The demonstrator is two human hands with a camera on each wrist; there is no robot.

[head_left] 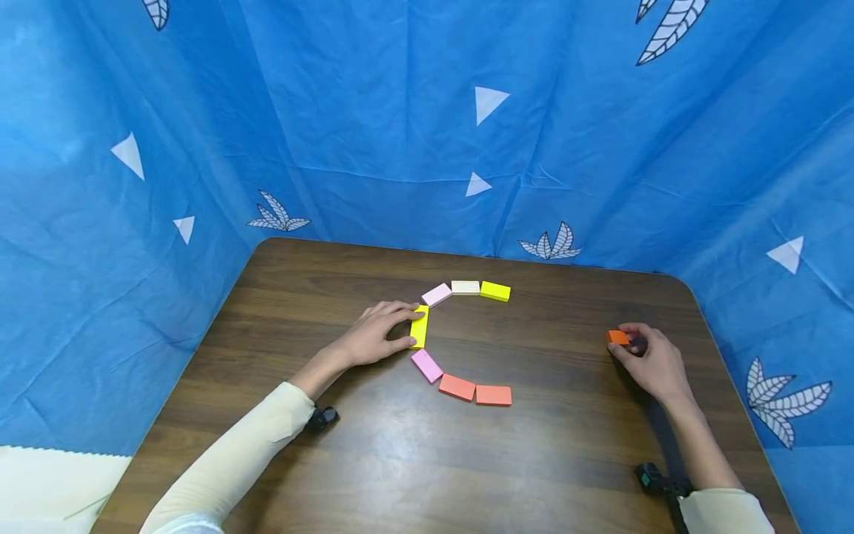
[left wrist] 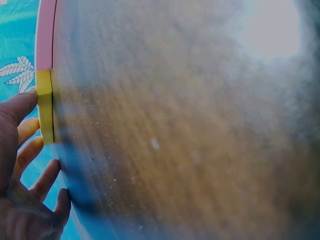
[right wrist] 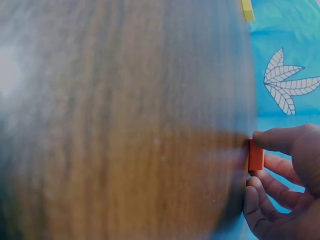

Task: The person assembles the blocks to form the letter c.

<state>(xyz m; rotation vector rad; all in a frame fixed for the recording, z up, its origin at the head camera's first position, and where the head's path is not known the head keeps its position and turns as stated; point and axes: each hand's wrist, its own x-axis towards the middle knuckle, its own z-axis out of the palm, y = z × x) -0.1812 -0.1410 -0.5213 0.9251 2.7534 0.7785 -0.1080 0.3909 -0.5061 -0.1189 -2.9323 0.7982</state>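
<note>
**Yellow block steadied in C-shaped row, orange block held off to the right**

Head view: wood-grain surface (head_left: 400,460) carried seven flat blocks in a C-shaped arc: pink, cream, yellow on top, yellow block (head_left: 419,327) at the left bend, then pink block (head_left: 427,366) and two coral ones below. Left hand (head_left: 376,343) pinched the yellow block, fingers curled at its top, thumb at the bottom end. Right hand (head_left: 654,363) sat well apart to the right, fingers grasping an orange block (head_left: 617,337) low over the surface. Arc looked mostly laid; orange one not yet joined.

Left wrist view: blurry; fingers (left wrist: 22,107) touched the yellow block (left wrist: 44,106), pink block (left wrist: 45,35) just beside it.

Right wrist view: thumb and fingers (right wrist: 280,140) clamped the orange block (right wrist: 255,156) at the surface edge.
</note>
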